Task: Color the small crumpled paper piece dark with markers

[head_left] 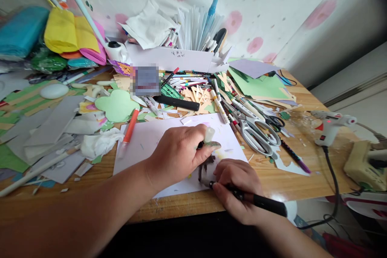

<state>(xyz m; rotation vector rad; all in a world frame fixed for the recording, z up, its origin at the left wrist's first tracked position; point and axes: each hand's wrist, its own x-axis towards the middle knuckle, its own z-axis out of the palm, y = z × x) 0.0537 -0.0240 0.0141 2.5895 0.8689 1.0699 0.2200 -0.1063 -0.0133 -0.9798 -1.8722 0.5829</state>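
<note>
A white sheet of paper [142, 157] lies at the table's near edge, with dark smears [208, 165] and faint yellow and pink marks on it. Over the paper, my left hand [178, 153] is closed around a small thing with a pale translucent end [209, 134]; the rest of it is hidden in the fist. My right hand [237, 185] grips a black pen [269, 204] held low and slanted. The pen's front end points left, close to the dark smear; whether it touches the paper I cannot tell. An orange marker [131, 125] rests on the sheet's left edge.
Scissors [256, 129] and several markers lie right of the paper. A hot glue gun [332, 125] with a cord stands farther right, beside a power strip [363, 165]. Paper scraps [54, 125] and a crumpled tissue [99, 143] cover the left. Behind stands a white box [181, 60].
</note>
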